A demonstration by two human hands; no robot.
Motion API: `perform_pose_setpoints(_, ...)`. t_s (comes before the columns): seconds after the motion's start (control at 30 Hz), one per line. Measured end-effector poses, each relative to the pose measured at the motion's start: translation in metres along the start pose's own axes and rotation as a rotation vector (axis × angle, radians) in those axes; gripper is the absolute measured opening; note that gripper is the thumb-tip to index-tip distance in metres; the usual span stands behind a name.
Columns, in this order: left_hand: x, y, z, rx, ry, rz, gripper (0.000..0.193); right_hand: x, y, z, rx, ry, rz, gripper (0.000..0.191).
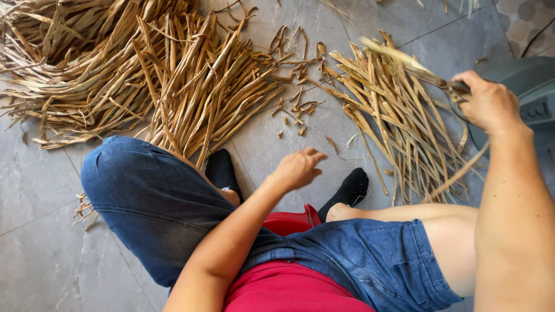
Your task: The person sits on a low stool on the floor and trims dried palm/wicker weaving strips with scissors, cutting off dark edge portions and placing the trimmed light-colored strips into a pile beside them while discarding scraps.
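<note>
Straw-brown heap: the biggest mass of dried plant strips (87, 63) sprawled across the upper left of the grey tile floor (40, 231), loose and tangled, looking as yet unsorted.
Trimmed bundle: a smaller fan of dried strips (393, 121) lay to the right, fairly parallel, so that share of the work appeared done; the far larger heap seemed left to go.
Legs: the person sat low on a red stool (295, 219), knees apart in blue denim shorts (156, 196), feet in black socks (352, 188) on the tiles between the two piles.
Grey appliance: a rounded grey housing (529, 86) sat at the right edge, just behind the raised hand.
Right hand: up it was, the right hand (491, 104) clenched tight on the handle of a cutting tool (457, 88), with one long strip (399, 58) caught at the tool and slanting up-left over the bundle.
Left hand: the left hand (298, 167) hovered above the floor, fingers loosely curled and narrow, holding nothing.
Offcuts: little snipped bits (295, 110) lay scattered between the piles, near the left hand.
</note>
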State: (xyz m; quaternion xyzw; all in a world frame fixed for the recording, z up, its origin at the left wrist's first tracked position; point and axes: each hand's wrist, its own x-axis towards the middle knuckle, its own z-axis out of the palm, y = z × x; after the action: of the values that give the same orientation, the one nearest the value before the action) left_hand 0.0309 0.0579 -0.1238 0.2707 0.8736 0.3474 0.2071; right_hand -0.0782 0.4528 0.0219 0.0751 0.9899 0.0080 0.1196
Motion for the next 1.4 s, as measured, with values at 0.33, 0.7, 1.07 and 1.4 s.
perform_pose_setpoints(0.33, 0.027, -0.11, -0.023, -0.014, 0.396, -0.672, 0.051, 0.007, 0.079, 0.048, -0.183, -0.276, 0.138, 0.069)
perform_pose_setpoints(0.7, 0.025, -0.177, -0.071, -0.086, 0.55, -0.8, 0.058, -0.017, -0.046, -0.028, 0.172, -0.01, -0.182, 0.054)
perform_pose_setpoints(1.07, 0.045, -0.16, -0.074, 0.073, 0.622, -0.753, 0.027, -0.065, -0.173, -0.069, 0.522, -0.014, -0.32, 0.047)
perform_pose_setpoints(1.4, 0.066, -0.001, -0.088, -1.166, 0.345, 0.024, 0.025, -0.052, -0.182, -0.059, 1.637, 0.196, -0.295, 0.04)
